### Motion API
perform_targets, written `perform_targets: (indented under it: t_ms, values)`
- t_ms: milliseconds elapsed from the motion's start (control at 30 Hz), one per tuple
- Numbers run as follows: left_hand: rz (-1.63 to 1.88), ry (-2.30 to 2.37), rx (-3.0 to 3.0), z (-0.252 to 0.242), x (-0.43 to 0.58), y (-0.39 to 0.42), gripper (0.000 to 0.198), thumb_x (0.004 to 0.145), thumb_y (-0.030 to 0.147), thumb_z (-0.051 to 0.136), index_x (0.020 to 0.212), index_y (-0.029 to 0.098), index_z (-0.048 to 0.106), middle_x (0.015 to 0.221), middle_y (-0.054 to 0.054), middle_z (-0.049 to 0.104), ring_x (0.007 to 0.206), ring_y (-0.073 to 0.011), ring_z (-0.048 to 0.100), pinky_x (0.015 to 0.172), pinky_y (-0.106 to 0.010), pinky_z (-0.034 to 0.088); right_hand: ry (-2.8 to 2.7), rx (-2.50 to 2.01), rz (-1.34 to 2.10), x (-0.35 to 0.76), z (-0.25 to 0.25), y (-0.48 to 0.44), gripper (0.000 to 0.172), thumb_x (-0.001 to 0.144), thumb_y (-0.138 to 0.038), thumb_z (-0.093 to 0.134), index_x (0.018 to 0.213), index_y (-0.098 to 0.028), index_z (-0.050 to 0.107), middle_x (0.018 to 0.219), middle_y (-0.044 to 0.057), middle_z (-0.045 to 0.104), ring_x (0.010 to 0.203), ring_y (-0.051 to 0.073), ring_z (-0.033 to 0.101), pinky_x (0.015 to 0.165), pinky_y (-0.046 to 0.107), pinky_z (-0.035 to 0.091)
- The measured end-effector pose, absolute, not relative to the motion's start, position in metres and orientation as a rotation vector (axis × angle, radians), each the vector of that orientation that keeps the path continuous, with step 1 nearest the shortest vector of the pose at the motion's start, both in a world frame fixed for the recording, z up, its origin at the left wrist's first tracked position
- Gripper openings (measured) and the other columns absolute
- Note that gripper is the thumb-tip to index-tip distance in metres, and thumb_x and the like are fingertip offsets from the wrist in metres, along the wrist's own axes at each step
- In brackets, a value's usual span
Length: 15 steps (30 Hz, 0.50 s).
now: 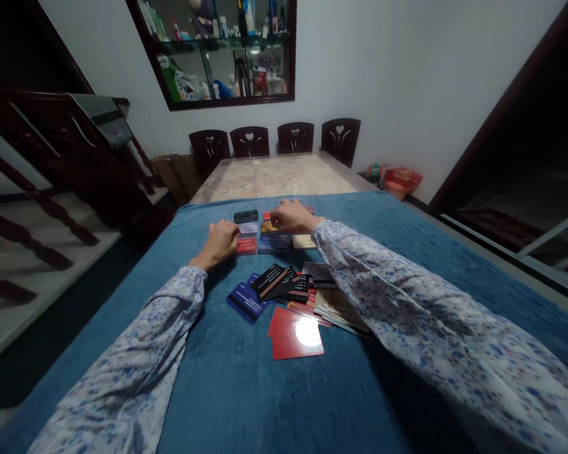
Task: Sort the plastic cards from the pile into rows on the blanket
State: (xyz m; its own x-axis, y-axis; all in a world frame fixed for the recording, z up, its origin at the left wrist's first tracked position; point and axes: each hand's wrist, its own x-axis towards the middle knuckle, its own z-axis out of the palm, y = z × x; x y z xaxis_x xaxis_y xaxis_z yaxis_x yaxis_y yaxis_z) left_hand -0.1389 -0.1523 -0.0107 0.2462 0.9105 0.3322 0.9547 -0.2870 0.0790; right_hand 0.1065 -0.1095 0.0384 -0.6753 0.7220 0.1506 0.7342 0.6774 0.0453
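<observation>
Small stacks of cards lie in rows on a blue cloth. My left hand [220,241] is at their left side, fingers curled together beside the lavender stack [248,229] and the red stack [247,246]. My right hand [291,215] hovers over or touches the back rows near the gold-brown stack [266,227]; its fingers are bent inward, and whatever they hold is hidden. A black stack [246,216] sits at the back left, a dark blue stack [273,244] in front. Closer to me is a loose pile with black cards [274,282], blue cards [247,300] and red cards [296,334].
The blue cloth [227,391] covers the near part of a long marble-patterned table [284,173]. Several dark chairs [249,141] stand at its far end. A stair railing [33,183] is at left; a red bag [402,178] lies on the floor at right.
</observation>
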Motion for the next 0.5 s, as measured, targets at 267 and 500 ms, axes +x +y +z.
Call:
perform_targets:
  t_ms: [267,500]
  values:
    - [-0.477,-1.753,-2.378,-0.017,-0.128,-0.166,0.018,0.089,0.020,0.049,0.087,0.017,0.067,0.097,-0.012,0.072,0.097,-0.0283,0.059,0.089,-0.043,0.037,-2.744,-1.201,-0.153,0.133,0.033,-0.128,0.023,0.093,-0.021,0.054,0.102,-0.019,0.074,0.113,0.013,0.073,0.107,0.028,0.052,0.079,0.035,0.028]
    - [-0.520,-1.723,-2.377,-0.023,-0.119,-0.180,0.018,0.091,0.020,0.049,0.086,0.018,0.066,0.096,-0.012,0.071,0.096,-0.0268,0.059,0.090,-0.043,0.036,-2.710,-1.224,-0.130,0.157,0.028,-0.148,0.022,0.095,-0.022,0.051,0.101,-0.019,0.073,0.115,0.013,0.072,0.110,0.028,0.051,0.079,0.035,0.028]
